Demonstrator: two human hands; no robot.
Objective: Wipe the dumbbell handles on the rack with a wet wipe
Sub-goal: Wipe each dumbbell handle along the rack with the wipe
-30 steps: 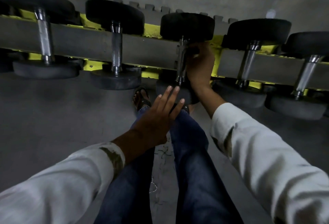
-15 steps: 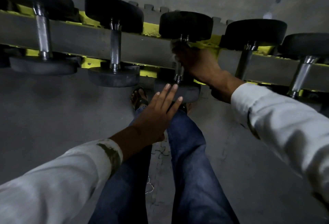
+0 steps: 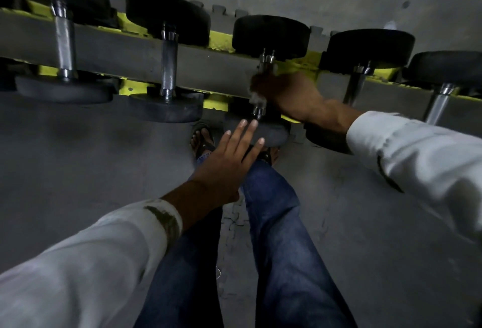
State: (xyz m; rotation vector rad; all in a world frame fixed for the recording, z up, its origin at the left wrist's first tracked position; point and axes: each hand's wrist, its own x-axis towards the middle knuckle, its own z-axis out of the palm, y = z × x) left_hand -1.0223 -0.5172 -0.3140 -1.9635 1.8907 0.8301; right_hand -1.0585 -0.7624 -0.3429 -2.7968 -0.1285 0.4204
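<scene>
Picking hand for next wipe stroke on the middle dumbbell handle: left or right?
Right. The right hand grips that handle with the wet wipe; the left hand is open, empty, fingertips at the near weight plate.

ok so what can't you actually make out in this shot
Head view only:
wet wipe: motion-blurred, mostly under the right hand.
third dumbbell's handle: middle covered by that hand.
fourth dumbbell's near plate: largely behind the right forearm.
left hand: whether its fingertips touch the third dumbbell's near plate is unclear.
</scene>
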